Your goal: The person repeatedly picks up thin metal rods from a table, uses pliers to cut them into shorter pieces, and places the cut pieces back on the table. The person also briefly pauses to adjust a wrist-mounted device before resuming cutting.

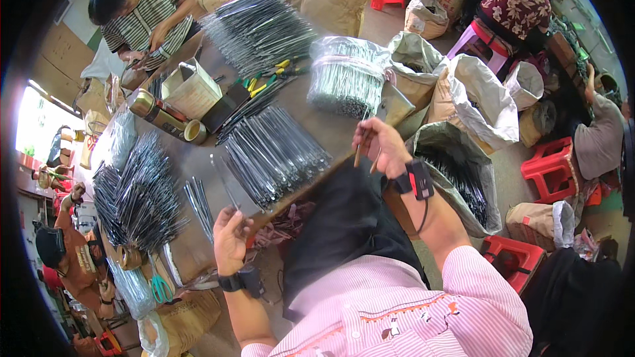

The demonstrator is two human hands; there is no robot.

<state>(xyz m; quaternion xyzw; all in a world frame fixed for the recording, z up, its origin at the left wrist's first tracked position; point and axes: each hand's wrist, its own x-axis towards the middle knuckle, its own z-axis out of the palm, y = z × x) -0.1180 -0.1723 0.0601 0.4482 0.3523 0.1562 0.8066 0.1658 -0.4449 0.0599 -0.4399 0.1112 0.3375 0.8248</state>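
Observation:
My left hand [231,234] is closed, with a thin metal strip [223,181] pinched between thumb and fingers and pointing up and away over the table. My right hand [383,147], past the table's edge, grips a small two-handled tool with brown handles [358,154]; it resembles pliers, but its jaws are too small to make out. A neat row of dark metal strips [274,155] lies on the table between my hands. A few loose strips [197,201] lie beside my left hand, and a bigger dark heap [142,191] sits farther left.
A plastic-wrapped bundle of strips [347,79] stands near my right hand, with open sacks [476,102] beyond it. A flask [155,113], a white box [192,89] and yellow-handled pliers [258,89] are on the table. A co-worker [142,13] sits across; red stools [549,168] are at right.

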